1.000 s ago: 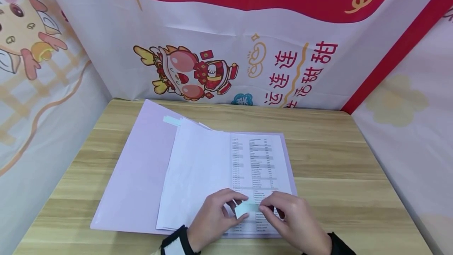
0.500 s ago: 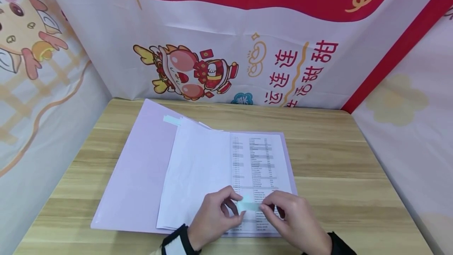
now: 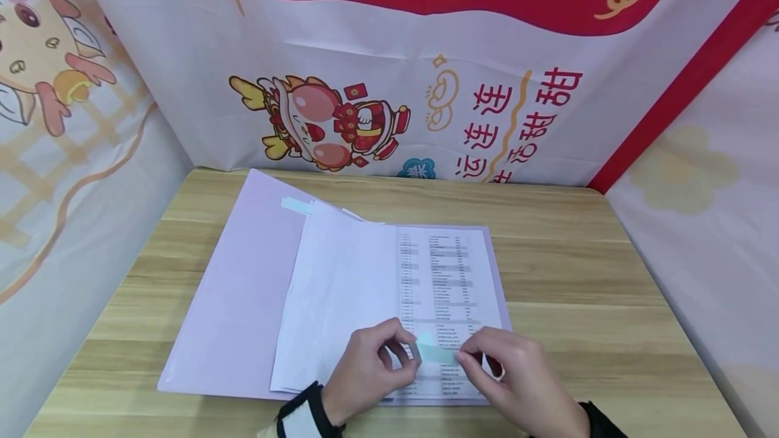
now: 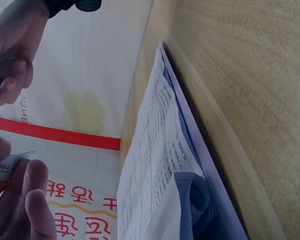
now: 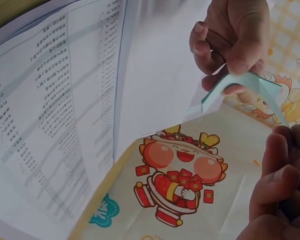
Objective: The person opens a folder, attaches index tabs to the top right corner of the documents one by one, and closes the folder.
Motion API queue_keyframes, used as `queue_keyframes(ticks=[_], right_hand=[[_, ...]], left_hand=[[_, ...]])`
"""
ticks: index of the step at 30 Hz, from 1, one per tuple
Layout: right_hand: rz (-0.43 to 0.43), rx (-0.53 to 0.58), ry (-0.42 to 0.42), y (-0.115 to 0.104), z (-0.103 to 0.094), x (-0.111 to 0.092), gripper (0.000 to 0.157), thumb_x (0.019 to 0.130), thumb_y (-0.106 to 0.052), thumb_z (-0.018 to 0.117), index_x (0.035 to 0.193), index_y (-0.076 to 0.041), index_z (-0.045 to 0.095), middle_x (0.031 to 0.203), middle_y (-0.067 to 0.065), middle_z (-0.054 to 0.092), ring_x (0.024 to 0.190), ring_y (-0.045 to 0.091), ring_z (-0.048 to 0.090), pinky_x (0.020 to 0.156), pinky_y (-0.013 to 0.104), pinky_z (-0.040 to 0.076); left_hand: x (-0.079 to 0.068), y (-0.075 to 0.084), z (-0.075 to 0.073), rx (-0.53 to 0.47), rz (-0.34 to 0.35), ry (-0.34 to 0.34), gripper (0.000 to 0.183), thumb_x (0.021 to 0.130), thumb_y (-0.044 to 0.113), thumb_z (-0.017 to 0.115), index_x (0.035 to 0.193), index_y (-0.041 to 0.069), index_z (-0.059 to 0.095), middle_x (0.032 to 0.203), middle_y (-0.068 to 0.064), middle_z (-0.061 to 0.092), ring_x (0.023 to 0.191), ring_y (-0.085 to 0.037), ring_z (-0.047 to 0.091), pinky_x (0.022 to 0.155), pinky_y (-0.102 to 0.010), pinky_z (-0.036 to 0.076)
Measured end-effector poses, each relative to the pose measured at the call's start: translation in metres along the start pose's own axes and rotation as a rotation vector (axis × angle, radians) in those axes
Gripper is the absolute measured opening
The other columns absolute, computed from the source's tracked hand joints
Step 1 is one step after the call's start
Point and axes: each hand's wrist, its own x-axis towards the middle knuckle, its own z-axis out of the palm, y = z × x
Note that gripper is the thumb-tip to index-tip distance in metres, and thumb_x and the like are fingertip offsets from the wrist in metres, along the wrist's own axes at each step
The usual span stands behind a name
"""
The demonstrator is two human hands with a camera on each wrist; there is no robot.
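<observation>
A small pad of pale teal sticky notes point(image 5: 230, 81), with "deli" printed on its back in the left wrist view, is held by my left hand point(image 3: 374, 365) between thumb and fingers. My right hand point(image 3: 517, 372) pinches the end of a single sticky note point(image 3: 439, 355), which stretches between the hands. In the right wrist view that note point(image 5: 274, 107) rises from the pad, its other end still joined there. Both hands hover over the lower part of a printed page point(image 3: 456, 282) in an open lilac folder point(image 3: 222, 309).
White sheets point(image 3: 341, 282) are turned over to the folder's left side. A teal tab point(image 3: 296, 205) sticks out at their upper left corner. The folder lies on a wooden table point(image 3: 578, 330), enclosed by printed cloth walls point(image 3: 377, 39).
My right hand has shifted slightly to the right, pulling the pinched note further out from the pad. The pad has turned a little in my left hand. The folder stays put.
</observation>
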Motion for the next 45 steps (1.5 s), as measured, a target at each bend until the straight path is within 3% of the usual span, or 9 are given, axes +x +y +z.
queue_keyframes(ticks=[8, 17, 20, 25, 28, 31, 35, 41, 45], right_hand=[[-0.100, -0.047, 0.058, -0.001, -0.006, -0.004, 0.026, 0.081, -0.004, 0.083, 0.086, -0.026, 0.069, 0.078, -0.021, 0.060, 0.064, -0.006, 0.048, 0.056, 0.008, 0.040], [-0.056, -0.082, 0.033, -0.008, -0.018, -0.004, 0.029, 0.078, -0.003, 0.085, 0.085, -0.026, 0.069, 0.078, -0.021, 0.058, 0.065, -0.006, 0.048, 0.056, 0.008, 0.041], [-0.096, -0.087, 0.060, -0.006, -0.020, -0.005, 0.024, 0.081, -0.007, 0.083, 0.085, -0.026, 0.068, 0.077, -0.020, 0.058, 0.065, -0.006, 0.048, 0.056, 0.008, 0.040], [-0.179, -0.076, 0.126, 0.002, -0.023, -0.008, 0.013, 0.096, -0.022, 0.071, 0.083, -0.023, 0.067, 0.075, -0.018, 0.055, 0.064, -0.007, 0.046, 0.055, 0.007, 0.038], [-0.186, -0.076, 0.139, 0.006, -0.023, -0.009, 0.014, 0.095, -0.020, 0.071, 0.083, -0.023, 0.066, 0.074, -0.018, 0.055, 0.064, -0.007, 0.046, 0.055, 0.007, 0.038], [-0.167, -0.087, 0.133, 0.007, -0.024, -0.009, 0.020, 0.086, -0.008, 0.077, 0.082, -0.024, 0.066, 0.075, -0.019, 0.056, 0.064, -0.006, 0.046, 0.055, 0.007, 0.038], [-0.081, -0.113, 0.104, 0.006, -0.027, -0.009, 0.033, 0.075, 0.001, 0.082, 0.081, -0.027, 0.065, 0.075, -0.021, 0.055, 0.062, -0.007, 0.045, 0.054, 0.007, 0.036], [0.006, -0.128, 0.098, 0.010, -0.030, -0.007, 0.034, 0.077, 0.003, 0.082, 0.079, -0.027, 0.066, 0.074, -0.020, 0.054, 0.061, -0.007, 0.044, 0.053, 0.008, 0.036], [0.043, -0.144, 0.097, 0.015, -0.030, -0.007, 0.032, 0.080, 0.002, 0.081, 0.079, -0.026, 0.066, 0.072, -0.021, 0.051, 0.060, -0.006, 0.043, 0.053, 0.009, 0.036]], left_hand=[[0.001, 0.002, -0.001, 0.001, -0.024, -0.013, 0.019, 0.083, 0.002, 0.076, 0.092, 0.017, 0.068, 0.090, 0.004, 0.073, 0.074, -0.004, 0.066, 0.059, -0.029, 0.057], [0.001, -0.001, -0.001, 0.015, -0.015, -0.026, 0.019, 0.082, 0.002, 0.075, 0.088, 0.018, 0.066, 0.088, 0.006, 0.072, 0.074, -0.004, 0.065, 0.058, -0.029, 0.056], [0.000, -0.002, -0.002, 0.021, -0.019, -0.035, 0.019, 0.083, 0.003, 0.077, 0.086, 0.018, 0.066, 0.087, 0.007, 0.071, 0.073, -0.003, 0.064, 0.058, -0.025, 0.055], [-0.002, -0.004, -0.002, 0.046, -0.025, -0.032, 0.021, 0.082, 0.004, 0.080, 0.086, 0.018, 0.065, 0.088, 0.001, 0.072, 0.074, -0.003, 0.059, 0.056, -0.023, 0.053], [-0.002, -0.002, -0.002, 0.058, -0.045, -0.041, 0.019, 0.082, 0.005, 0.081, 0.090, 0.016, 0.068, 0.091, -0.001, 0.073, 0.076, -0.004, 0.058, 0.058, -0.023, 0.054], [-0.003, -0.001, -0.002, 0.067, -0.068, -0.059, 0.017, 0.084, 0.007, 0.081, 0.095, 0.012, 0.070, 0.094, 0.000, 0.072, 0.077, -0.004, 0.058, 0.060, -0.023, 0.054], [-0.005, -0.001, -0.001, 0.068, -0.077, -0.077, 0.017, 0.085, 0.008, 0.080, 0.098, 0.013, 0.071, 0.093, 0.004, 0.072, 0.076, -0.004, 0.057, 0.058, -0.022, 0.053], [-0.008, -0.003, 0.003, 0.060, -0.052, -0.126, 0.024, 0.082, 0.002, 0.080, 0.098, 0.016, 0.069, 0.094, 0.008, 0.069, 0.075, -0.001, 0.058, 0.055, -0.019, 0.051], [-0.011, -0.001, 0.009, 0.025, -0.101, -0.189, 0.026, 0.082, 0.002, 0.078, 0.100, 0.017, 0.066, 0.097, 0.010, 0.068, 0.082, 0.001, 0.061, 0.069, -0.021, 0.055]])
